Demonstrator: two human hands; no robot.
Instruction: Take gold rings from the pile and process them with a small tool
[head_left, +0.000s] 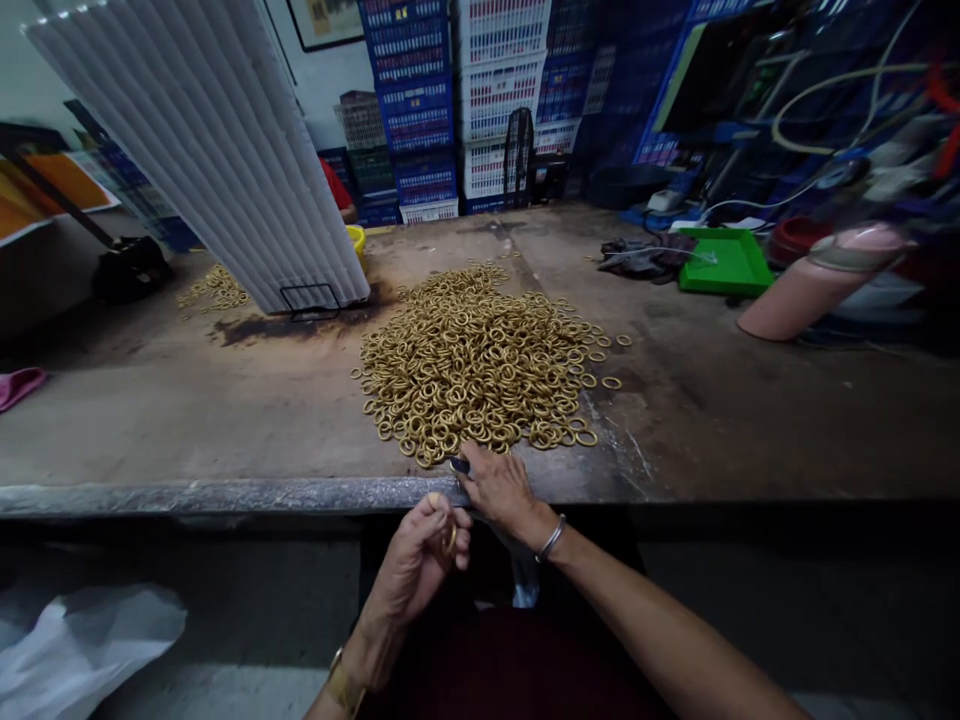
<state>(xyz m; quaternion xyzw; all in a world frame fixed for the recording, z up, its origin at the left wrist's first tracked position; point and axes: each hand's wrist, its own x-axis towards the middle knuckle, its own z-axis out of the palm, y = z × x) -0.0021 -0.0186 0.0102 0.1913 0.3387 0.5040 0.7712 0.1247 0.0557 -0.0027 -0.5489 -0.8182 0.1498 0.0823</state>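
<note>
A large heap of gold-coloured metal rings [472, 360] lies on the worktable. Just off the table's front edge, my left hand [420, 550] is closed, with one ring [451, 540] pinched between its fingers. My right hand [502, 490] rests at the near edge of the heap with its fingers curled. By its thumb and fingertips shows a small dark blue object [460, 465], too small to name. Part of the right hand's grip is hidden from above. Loose rings lie along the heap's right side.
A tall white corrugated panel [202, 150] stands left of the heap, with a smaller pile of rings [214, 290] behind it. On the right are a green tray [724, 260] and a pink cylinder [817, 280]. Stacked crates [416, 100] stand behind the worktable [187, 420].
</note>
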